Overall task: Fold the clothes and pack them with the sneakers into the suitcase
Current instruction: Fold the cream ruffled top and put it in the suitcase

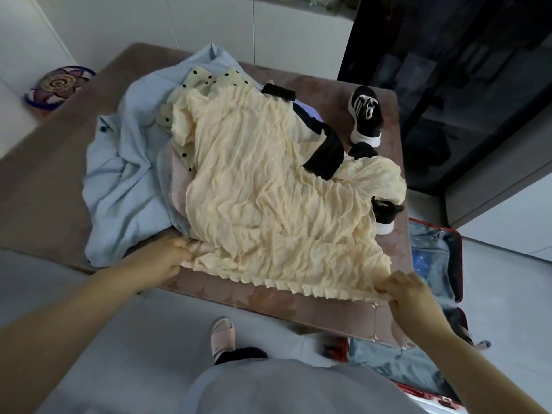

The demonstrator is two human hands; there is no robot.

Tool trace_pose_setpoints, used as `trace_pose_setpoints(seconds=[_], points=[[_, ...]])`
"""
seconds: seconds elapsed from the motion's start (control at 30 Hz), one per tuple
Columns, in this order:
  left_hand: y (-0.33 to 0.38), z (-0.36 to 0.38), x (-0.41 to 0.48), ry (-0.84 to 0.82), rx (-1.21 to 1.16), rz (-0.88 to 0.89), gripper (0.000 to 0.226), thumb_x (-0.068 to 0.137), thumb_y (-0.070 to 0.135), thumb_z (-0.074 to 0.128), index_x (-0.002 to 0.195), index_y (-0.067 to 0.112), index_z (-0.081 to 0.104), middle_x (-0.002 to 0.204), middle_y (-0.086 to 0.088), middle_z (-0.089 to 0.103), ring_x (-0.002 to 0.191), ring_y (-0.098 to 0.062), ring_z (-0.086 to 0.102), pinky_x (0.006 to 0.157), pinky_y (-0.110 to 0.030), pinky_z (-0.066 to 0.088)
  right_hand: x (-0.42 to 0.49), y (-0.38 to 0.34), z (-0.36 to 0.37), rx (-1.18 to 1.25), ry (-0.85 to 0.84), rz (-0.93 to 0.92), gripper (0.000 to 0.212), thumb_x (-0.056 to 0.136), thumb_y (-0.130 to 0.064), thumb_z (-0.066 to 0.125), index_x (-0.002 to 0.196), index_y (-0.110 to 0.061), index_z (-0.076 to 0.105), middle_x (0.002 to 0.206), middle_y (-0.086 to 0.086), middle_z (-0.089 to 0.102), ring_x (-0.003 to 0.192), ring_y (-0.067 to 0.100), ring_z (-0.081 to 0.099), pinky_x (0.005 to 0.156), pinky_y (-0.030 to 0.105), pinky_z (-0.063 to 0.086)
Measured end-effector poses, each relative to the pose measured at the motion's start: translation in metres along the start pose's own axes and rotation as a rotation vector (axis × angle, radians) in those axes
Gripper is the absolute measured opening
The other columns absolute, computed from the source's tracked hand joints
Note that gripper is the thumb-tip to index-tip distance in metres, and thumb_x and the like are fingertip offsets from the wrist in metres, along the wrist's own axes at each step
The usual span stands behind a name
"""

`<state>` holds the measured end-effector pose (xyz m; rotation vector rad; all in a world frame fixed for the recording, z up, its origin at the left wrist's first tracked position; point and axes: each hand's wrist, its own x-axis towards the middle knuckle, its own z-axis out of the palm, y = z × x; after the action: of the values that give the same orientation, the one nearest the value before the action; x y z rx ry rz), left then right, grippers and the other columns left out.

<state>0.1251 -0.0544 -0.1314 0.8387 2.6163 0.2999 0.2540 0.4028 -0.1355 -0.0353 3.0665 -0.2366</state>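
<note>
Beside the table, the suitcase lies open, contents unclear; left hand and right hand pinch the dress hem.

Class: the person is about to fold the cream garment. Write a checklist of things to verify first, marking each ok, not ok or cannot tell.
1. Left hand grips the cream garment at its hem: ok.
2. Right hand grips the hem's other end: ok.
3. Cream garment lies flat: not ok, it drapes over the blue garment.
4. Black garment off it: not ok, lies on it.
5. Near sneaker clear of fabric: not ok, partly covered.
6. Suitcase open: ok.
</note>
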Motion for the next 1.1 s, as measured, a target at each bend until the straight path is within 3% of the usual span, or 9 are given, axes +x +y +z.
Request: trace_pose_setpoints(seconds=[0.13,0.2,0.3,0.4,0.47,0.6,0.83,0.93,1.1], points=[[-0.003,0.007,-0.017,-0.045,-0.088,-0.120,0.035,0.080,0.009,0.058,0.107,0.030,0.066,0.091,0.011,0.049,0.084,-0.008,0.050,0.071,-0.022,0.036,0.008,-0.020,0.001,-0.136,-0.235,0.069,0.044,0.078,-0.007,0.054,0.114,-0.033,0.057,0.115,-0.007,0.053,0.103,0.021,0.051,0.090,0.033,0.039],[0.000,0.009,-0.023,-0.007,-0.088,-0.084,0.041,0.078,0.029,0.058,0.119,0.026,0.062,0.102,0.010,0.057,0.090,-0.006,0.053,0.076,-0.021,0.040,0.010,-0.037,0.001,0.018,-0.225,0.203,0.033,0.084,-0.022,0.052,0.116,-0.028,0.048,0.121,-0.006,0.045,0.113,0.021,0.046,0.102,0.036,0.031],[0.004,-0.001,-0.022,0.048,-0.049,-0.020,0.050,0.073,0.057,0.045,0.110,0.029,0.065,0.093,0.012,0.061,0.081,-0.004,0.053,0.073,-0.025,0.044,0.018,-0.073,-0.004,0.149,-0.024,0.171,0.037,0.067,-0.013,0.070,0.102,-0.017,0.057,0.106,0.002,0.055,0.100,0.027,0.054,0.095,0.044,0.037],[0.001,-0.035,-0.001,0.350,-0.064,0.064,0.038,0.083,0.043,0.045,0.101,0.017,0.067,0.086,0.004,0.065,0.077,-0.012,0.059,0.071,-0.028,0.045,0.032,-0.105,0.001,0.070,-0.184,-0.073,0.030,0.068,-0.018,0.064,0.098,-0.024,0.061,0.101,-0.006,0.061,0.098,0.019,0.060,0.100,0.041,0.035],[-0.004,-0.069,0.021,0.589,-0.086,0.024,0.037,0.084,0.033,0.046,0.103,0.007,0.064,0.089,-0.006,0.066,0.081,-0.025,0.061,0.073,-0.030,0.041,0.047,-0.119,0.001,0.104,-0.302,-0.058,0.024,0.081,-0.020,0.053,0.102,-0.027,0.063,0.106,-0.011,0.062,0.105,0.012,0.056,0.110,0.033,0.021],[-0.025,-0.136,0.076,0.854,-0.205,-0.159,0.040,0.087,0.021,0.059,0.120,0.000,0.050,0.111,-0.018,0.056,0.103,-0.033,0.052,0.090,-0.035,0.036,0.089,-0.148,-0.010,0.298,-0.126,-0.055,0.022,0.082,-0.021,0.052,0.099,-0.022,0.065,0.103,-0.007,0.062,0.101,0.015,0.058,0.101,0.026,0.027],[-0.043,-0.192,0.159,0.584,-0.519,-0.535,0.079,0.078,0.058,0.060,0.136,0.011,0.034,0.138,-0.010,0.043,0.125,-0.028,0.044,0.103,-0.039,0.036,0.162,-0.204,-0.048,0.469,-0.127,-0.123,0.026,0.084,-0.013,0.056,0.110,-0.016,0.061,0.112,0.000,0.056,0.105,0.018,0.052,0.096,0.035,0.041],[-0.056,-0.190,0.161,0.370,-0.554,-0.500,0.078,0.075,0.046,0.071,0.137,0.011,0.039,0.137,-0.007,0.047,0.121,-0.023,0.048,0.100,-0.030,0.038,0.172,-0.217,-0.054,0.527,-0.125,-0.135,0.026,0.085,-0.014,0.057,0.111,-0.018,0.059,0.113,-0.002,0.053,0.105,0.015,0.051,0.095,0.032,0.042],[-0.061,-0.204,0.139,0.278,-0.461,-0.238,0.061,0.067,0.016,0.082,0.122,0.013,0.055,0.110,0.001,0.057,0.098,-0.014,0.053,0.081,-0.020,0.036,0.198,-0.251,-0.066,0.622,0.044,-0.081,0.051,0.086,-0.025,0.064,0.131,-0.016,0.044,0.130,0.002,0.044,0.119,0.018,0.046,0.099,0.025,0.037]])
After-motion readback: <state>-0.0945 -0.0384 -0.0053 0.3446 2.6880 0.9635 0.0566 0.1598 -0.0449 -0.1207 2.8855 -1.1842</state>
